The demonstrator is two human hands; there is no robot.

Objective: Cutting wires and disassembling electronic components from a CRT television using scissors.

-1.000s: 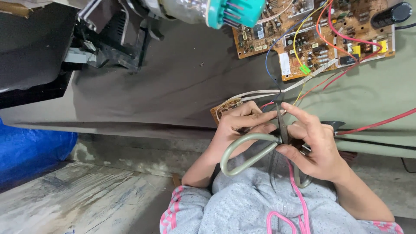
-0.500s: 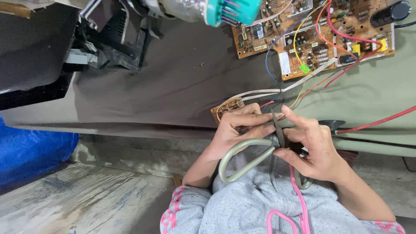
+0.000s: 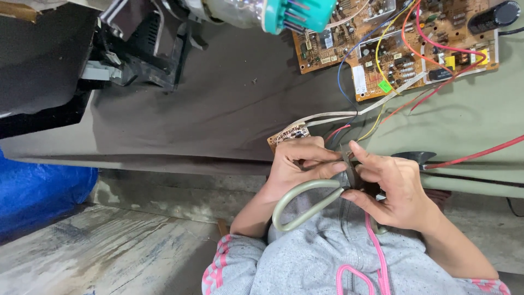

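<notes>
Scissors [image 3: 305,205] — grey loop handle toward lap, blades up-right — gripped by closed left hand [image 3: 297,164]; right hand [image 3: 396,188] pinches blades, wires [image 3: 349,128] just beyond.

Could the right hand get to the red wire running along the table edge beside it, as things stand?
Probably yes. The red wire lies bare on the table just beyond the right hand, with only a dark cup-shaped part between them. That hand, though, is busy pinching a small dark part alongside the left hand.
</notes>
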